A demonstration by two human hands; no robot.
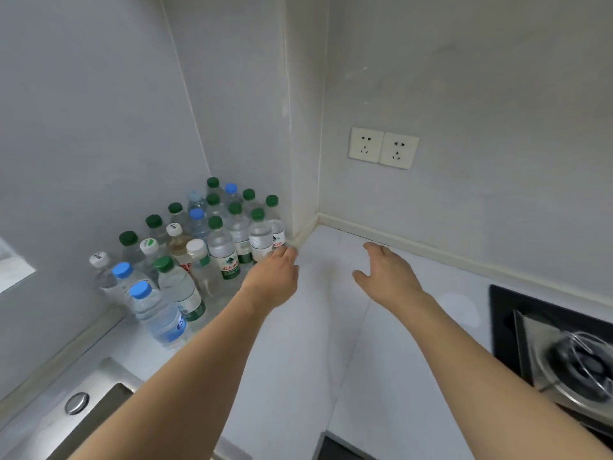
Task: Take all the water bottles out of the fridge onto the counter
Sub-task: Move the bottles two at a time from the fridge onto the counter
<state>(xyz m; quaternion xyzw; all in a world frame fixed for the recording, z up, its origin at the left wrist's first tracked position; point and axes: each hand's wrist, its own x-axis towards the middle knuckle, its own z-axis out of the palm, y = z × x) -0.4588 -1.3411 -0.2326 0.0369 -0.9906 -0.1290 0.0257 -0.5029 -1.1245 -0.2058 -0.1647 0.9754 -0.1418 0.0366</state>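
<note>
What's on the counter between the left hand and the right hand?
Nothing: in the head view only bare white countertop lies between the left hand and the right hand. Both are empty, fingers relaxed.

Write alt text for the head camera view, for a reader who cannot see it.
A cluster of capped water bottles stands in the corner of a white kitchen counter, with both bare hands stretched out open beside it: the left hand by the nearest bottles, the right hand above bare counter. A steel sink lies lower left, a gas burner lower right, and two wall sockets above.
</note>
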